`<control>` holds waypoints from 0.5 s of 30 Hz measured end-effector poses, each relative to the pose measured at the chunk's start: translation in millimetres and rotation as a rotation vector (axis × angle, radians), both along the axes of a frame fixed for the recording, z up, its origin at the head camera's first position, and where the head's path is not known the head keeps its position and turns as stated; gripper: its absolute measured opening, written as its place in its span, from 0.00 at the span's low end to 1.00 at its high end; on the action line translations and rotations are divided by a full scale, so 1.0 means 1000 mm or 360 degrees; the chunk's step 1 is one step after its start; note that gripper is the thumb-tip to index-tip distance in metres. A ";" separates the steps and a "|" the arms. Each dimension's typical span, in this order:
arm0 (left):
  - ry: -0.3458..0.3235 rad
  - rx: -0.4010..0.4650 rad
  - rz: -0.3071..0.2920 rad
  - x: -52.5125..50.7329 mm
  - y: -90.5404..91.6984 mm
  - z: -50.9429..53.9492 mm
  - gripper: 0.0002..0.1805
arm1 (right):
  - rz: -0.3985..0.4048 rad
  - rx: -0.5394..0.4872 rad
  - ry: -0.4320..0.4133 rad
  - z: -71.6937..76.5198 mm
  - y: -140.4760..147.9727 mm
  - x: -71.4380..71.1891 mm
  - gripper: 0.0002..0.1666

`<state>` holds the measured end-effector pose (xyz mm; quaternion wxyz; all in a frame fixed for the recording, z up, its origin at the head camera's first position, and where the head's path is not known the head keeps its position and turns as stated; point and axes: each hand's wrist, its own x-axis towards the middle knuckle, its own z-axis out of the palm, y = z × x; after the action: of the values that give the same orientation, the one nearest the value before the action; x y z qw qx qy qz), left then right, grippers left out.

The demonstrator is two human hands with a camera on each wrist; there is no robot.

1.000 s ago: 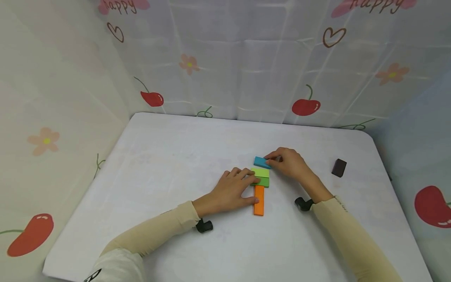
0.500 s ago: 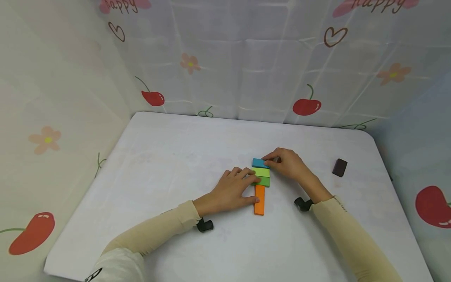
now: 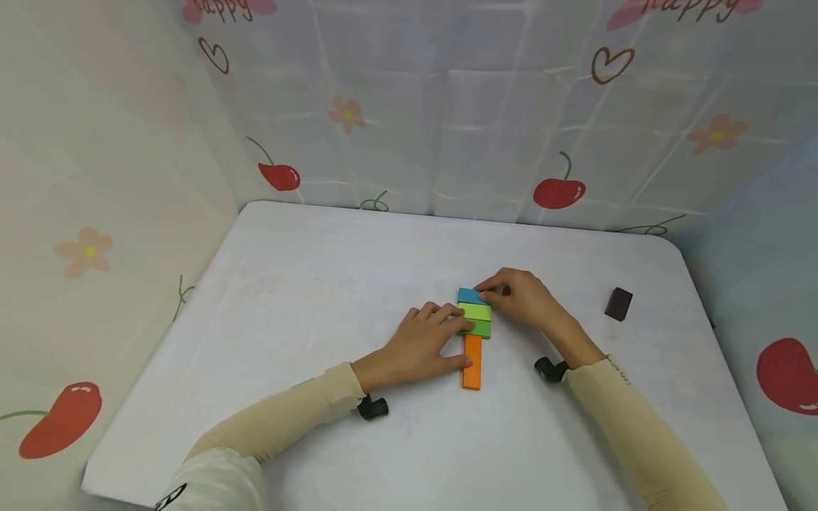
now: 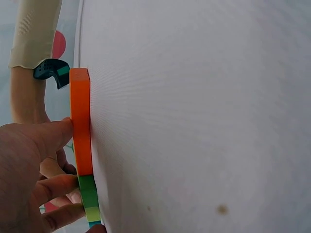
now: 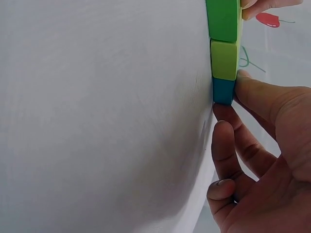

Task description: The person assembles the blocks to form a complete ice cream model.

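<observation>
A row of wooden blocks lies on the white table. Closest to the person is the orange block (image 3: 472, 372), its long side pointing away. Crosswise beyond its far end come the green block (image 3: 481, 329), the light green block (image 3: 476, 312) and the blue block (image 3: 469, 294). My left hand (image 3: 418, 344) rests on the row from the left with fingers spread, thumb on the orange block, fingertips on the green ones. My right hand (image 3: 520, 294) pinches the blue block between thumb and forefinger. In the right wrist view the blue block (image 5: 223, 91) touches the light green block (image 5: 224, 59).
A dark brown block (image 3: 618, 304) lies apart on the right of the table (image 3: 307, 284). Printed curtains stand behind the table and on both sides. A small black camera sits at the left wrist (image 3: 373, 408) and another at the right wrist (image 3: 551, 369).
The blue block, slanted a second ago, has been straightened and drawn against the light green block by the right hand. The left hand has stayed on the row.
</observation>
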<state>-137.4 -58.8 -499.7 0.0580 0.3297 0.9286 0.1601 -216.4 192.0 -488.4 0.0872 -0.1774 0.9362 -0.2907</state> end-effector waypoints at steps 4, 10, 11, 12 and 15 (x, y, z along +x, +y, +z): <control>-0.0003 -0.0014 0.0005 0.000 0.001 0.000 0.32 | 0.0022 -0.0003 -0.0012 0.000 0.002 -0.001 0.14; -0.0005 -0.0027 0.0004 -0.001 0.001 -0.001 0.32 | 0.0050 -0.0018 -0.0017 -0.001 0.004 -0.004 0.14; -0.0003 -0.0027 0.0004 -0.001 0.001 -0.002 0.32 | 0.0053 -0.0022 -0.0019 -0.002 0.004 -0.004 0.14; -0.0001 -0.0026 0.0004 -0.001 0.001 -0.002 0.32 | 0.0056 -0.0022 -0.0019 -0.002 0.004 -0.005 0.14; 0.0005 -0.0022 0.0004 -0.001 0.001 -0.002 0.32 | 0.0061 -0.0025 -0.0022 -0.003 0.004 -0.006 0.15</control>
<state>-138.3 -58.3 -501.8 0.0587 0.3284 0.9302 0.1532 -222.0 196.2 -491.2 0.0978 -0.1941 0.9296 -0.2976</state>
